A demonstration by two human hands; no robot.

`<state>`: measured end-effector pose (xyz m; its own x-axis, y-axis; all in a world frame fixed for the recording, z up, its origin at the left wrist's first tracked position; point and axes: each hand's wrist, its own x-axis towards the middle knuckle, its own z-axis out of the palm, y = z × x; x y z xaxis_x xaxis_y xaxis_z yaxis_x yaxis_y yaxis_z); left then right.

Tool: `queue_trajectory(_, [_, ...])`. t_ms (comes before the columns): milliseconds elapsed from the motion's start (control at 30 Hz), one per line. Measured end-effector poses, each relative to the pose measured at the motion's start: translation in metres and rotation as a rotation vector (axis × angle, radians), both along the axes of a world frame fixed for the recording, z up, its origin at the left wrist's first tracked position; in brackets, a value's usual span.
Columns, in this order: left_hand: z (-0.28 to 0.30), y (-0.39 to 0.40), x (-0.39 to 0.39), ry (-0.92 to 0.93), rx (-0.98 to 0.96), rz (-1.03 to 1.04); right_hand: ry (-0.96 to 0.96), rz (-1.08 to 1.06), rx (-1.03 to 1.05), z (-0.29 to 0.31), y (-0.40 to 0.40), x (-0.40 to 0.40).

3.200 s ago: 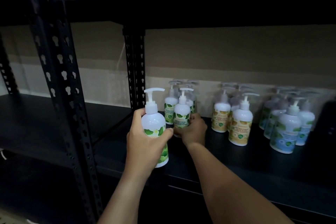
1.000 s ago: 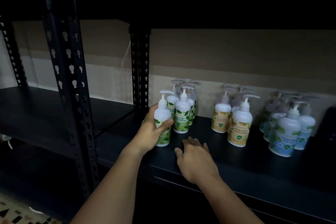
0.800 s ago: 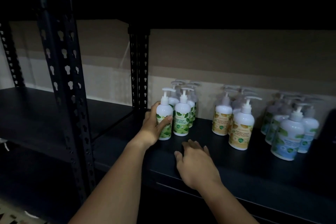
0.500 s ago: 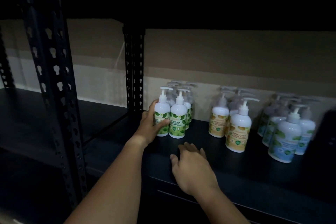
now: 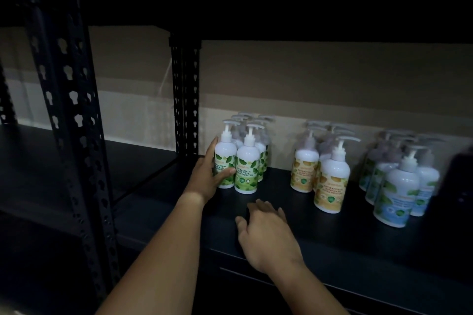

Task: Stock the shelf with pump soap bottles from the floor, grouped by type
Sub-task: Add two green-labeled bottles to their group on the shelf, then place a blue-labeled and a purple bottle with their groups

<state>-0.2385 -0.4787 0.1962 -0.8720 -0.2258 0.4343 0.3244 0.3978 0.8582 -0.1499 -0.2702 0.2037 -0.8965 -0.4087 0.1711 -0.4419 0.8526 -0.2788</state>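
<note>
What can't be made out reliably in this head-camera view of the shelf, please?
- Rear green-label bottles: hidden behind the front pair; count unclear.
- Blue-label bottles: blurred, label text unreadable.
- Dark object: cut off at right edge, too dim to identify.
- Floor stock: out of frame.

My left hand and right hand are bare, no rings, no watch, no gloves. Both forearms show uncovered right down to the frame's lower edge, no sleeve visible.
</note>
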Motion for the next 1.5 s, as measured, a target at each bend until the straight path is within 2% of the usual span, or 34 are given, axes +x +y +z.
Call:
queue_trajectory(200, [0.005,0.005,0.011,-0.020,0.069,0.021,-0.016,0.000,-0.013,0.004,0.002,0.003])
queue_trajectory(533, [0.003,0.006,0.015,0.030,-0.004,0.088,-0.006,-0.002,-0.003,0.002,0.000,0.002])
queue_trajectory(900, [0.008,0.013,0.022,-0.009,-0.038,0.120,0.011,-0.012,-0.014,0.002,-0.001,0.003])
queue_trajectory(1133, [0.016,0.022,0.042,-0.290,-0.124,0.275,0.105,-0.038,0.001,0.016,-0.001,0.025])
queue_trajectory(1233, [0.014,0.037,0.067,-0.350,-0.268,0.382,0.237,-0.031,0.026,0.015,0.000,0.037])
queue_trajectory(1333, [0.008,0.060,0.104,-0.295,-0.419,0.442,0.236,-0.005,-0.004,0.012,0.007,0.049])
queue_trajectory(1500, [-0.006,0.098,0.172,-0.002,-0.407,0.467,0.260,0.051,-0.129,0.001,0.036,0.075])
